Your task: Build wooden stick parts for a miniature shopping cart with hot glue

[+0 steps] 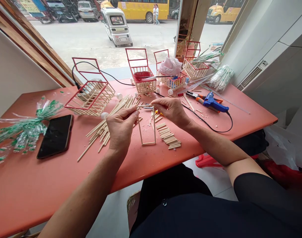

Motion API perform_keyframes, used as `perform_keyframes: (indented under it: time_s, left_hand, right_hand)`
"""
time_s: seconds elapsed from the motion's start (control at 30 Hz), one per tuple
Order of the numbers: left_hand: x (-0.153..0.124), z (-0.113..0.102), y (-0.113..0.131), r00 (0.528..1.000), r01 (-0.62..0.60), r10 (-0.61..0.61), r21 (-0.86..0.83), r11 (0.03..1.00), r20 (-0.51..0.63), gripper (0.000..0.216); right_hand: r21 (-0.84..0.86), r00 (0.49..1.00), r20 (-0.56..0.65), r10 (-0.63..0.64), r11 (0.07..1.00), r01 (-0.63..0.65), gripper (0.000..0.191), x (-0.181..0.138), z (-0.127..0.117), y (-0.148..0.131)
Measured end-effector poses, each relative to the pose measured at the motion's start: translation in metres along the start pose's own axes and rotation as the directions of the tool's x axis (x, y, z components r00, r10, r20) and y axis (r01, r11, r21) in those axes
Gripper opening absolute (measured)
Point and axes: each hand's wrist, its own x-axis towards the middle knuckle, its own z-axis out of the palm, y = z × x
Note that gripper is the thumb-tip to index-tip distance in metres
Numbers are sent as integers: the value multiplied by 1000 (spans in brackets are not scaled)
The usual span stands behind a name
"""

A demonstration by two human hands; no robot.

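Between both hands a thin rectangular frame of wooden sticks (154,132) stands upright over the table. My left hand (122,125) pinches its upper left corner, thumb and fingers pressed together. At the upper right corner, my right hand (174,110) grips the same frame between thumb and fingertips. Long wooden sticks (98,130) lie in a loose pile beside my left hand. Short cut sticks (168,135) are lined up in a row below my right hand. Behind the frame, a small metal tool with yellow on it is partly hidden.
Several stick-built carts with red handles (90,96) stand along the back. A blue glue gun (215,103) and pliers (194,96) lie at the right, with a trailing black cord. A phone (55,136) and green-and-clear plastic wrappers (29,127) rest on the left of the pink table (74,185).
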Motion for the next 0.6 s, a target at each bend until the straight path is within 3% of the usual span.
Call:
perform_keyframes:
  time_s: [0.6]
  left_hand:
    - [-1,1,0,1000,19,-19,-5,1000,-4,20]
  right_hand:
    - [-35,999,16,31,999,-30,24,-1,-1,-3]
